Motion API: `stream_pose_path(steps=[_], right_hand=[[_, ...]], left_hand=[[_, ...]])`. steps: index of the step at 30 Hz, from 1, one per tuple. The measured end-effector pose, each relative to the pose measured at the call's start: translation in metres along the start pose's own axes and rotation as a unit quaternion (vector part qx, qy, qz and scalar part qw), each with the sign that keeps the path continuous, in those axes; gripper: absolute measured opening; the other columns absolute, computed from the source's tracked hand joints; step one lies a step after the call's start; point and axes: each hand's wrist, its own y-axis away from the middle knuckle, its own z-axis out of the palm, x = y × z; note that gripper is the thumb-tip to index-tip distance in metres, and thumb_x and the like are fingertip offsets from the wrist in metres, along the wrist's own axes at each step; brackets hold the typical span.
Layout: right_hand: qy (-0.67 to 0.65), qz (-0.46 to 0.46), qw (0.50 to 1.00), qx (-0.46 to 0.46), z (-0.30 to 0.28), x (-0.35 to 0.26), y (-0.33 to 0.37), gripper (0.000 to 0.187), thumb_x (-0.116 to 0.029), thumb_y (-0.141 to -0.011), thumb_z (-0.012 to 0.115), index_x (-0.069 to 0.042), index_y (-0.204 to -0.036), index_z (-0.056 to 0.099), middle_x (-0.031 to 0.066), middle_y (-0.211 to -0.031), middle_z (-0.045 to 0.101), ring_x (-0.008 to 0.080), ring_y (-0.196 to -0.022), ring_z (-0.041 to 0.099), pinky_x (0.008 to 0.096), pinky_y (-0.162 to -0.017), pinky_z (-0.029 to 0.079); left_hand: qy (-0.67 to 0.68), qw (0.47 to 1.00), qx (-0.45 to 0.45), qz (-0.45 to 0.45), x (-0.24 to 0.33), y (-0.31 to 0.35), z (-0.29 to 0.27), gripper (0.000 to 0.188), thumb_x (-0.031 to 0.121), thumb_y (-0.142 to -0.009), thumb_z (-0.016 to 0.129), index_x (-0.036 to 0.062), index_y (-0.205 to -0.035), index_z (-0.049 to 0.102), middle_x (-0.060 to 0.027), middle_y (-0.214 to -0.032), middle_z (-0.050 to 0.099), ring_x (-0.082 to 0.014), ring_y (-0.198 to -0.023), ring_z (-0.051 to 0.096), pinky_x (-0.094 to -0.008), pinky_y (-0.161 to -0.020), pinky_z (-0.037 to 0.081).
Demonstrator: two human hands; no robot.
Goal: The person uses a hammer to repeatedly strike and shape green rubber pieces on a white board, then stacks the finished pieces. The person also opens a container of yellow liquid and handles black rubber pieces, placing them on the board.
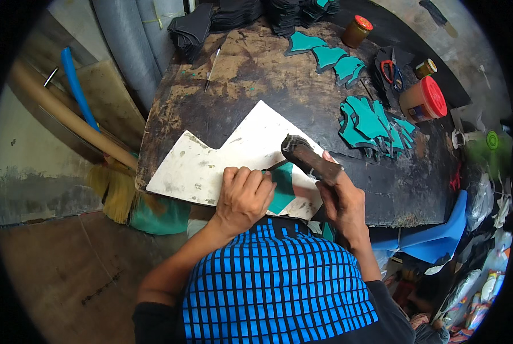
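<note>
Hands working a teal piece on the white board
I see left hand (244,198) pinning teal piece (282,192) onto white board (210,163); right hand (339,198), just beside, gripping dark hammer (308,157) above it

A flat board (210,163) lies at the worktop (279,92) near edge. On it, the left hand (242,198) presses a cut piece (282,192); the right hand (339,195) holds a hammer (308,156) just right. Scissors (391,71) lie far right.
</note>
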Motion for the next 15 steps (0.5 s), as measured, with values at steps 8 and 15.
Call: stream_pose_path(steps=[8, 15], right_hand=[[0.118, -0.037, 0.991, -0.054, -0.0046, -0.0064, -0.0002, 0.068, -0.014, -0.086, 0.072, -0.027, -0.149, 0.048, 0.0069, -0.08, 0.059, 0.0287, -0.062, 0.062, 0.0414, -0.055, 0.05], [0.11, -0.04, 0.989, -0.086, -0.0068, -0.0069, -0.0044, 0.066, -0.014, -0.086, 0.072, -0.025, -0.147, 0.05, 0.0056, -0.079, 0.058, 0.0245, -0.063, 0.062, 0.0398, -0.053, 0.05]], left_hand=[[0.017, 1.0, -0.003, -0.006, -0.0007, 0.0001, -0.0012, 0.017, 0.013, -0.081, 0.074, 0.0076, -0.077, 0.058, -0.0051, -0.077, 0.052, -0.0214, -0.075, 0.053, -0.0374, -0.072, 0.038], [0.075, 0.994, 0.002, -0.079, -0.001, 0.001, -0.0031, 0.018, 0.01, -0.079, 0.073, 0.005, -0.084, 0.056, -0.0094, -0.08, 0.051, -0.0272, -0.077, 0.054, -0.0404, -0.073, 0.041]])
